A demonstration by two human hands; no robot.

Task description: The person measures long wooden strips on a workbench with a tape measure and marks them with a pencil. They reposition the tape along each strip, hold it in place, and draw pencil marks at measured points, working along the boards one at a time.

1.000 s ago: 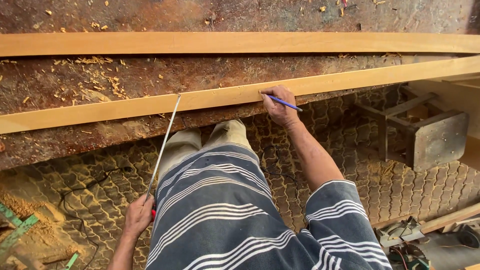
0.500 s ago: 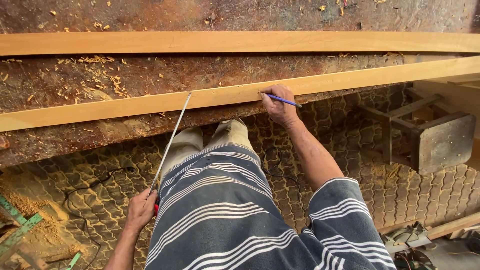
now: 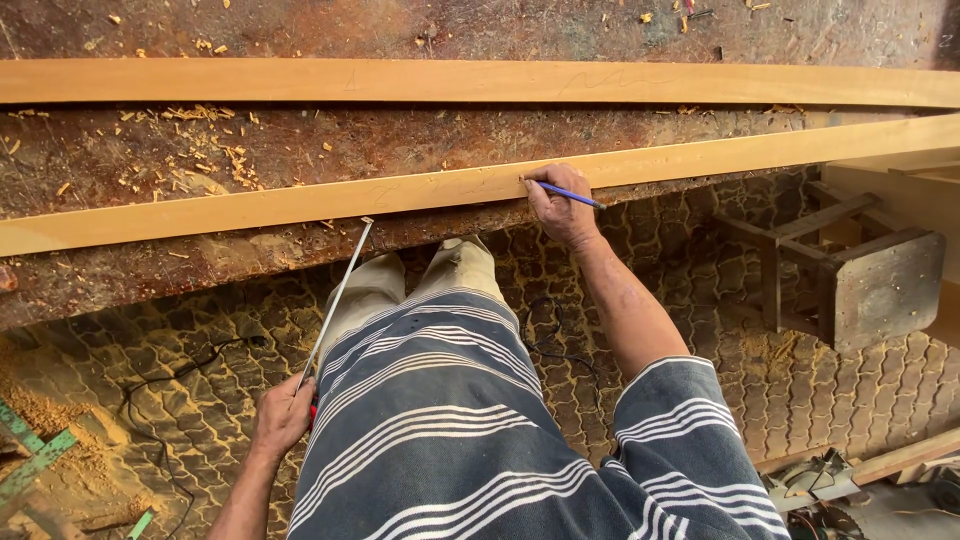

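The right hand point(image 3: 562, 212) grips a blue pencil point(image 3: 568, 195), its tip on the long pale wooden strip point(image 3: 300, 204); the left hand point(image 3: 283, 415) is clenched around a tape measure point(image 3: 338, 300).

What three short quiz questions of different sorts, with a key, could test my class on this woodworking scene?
1. True or false: the right hand holds a blue pencil against the near wooden strip.
2. What does the left hand grip?
A. a hammer
B. a tape measure with its blade out
C. a saw
3. Fill in: the blade's tip lies just ____ the near strip's front edge.

Key: 1 true; 2 B; 3 below.
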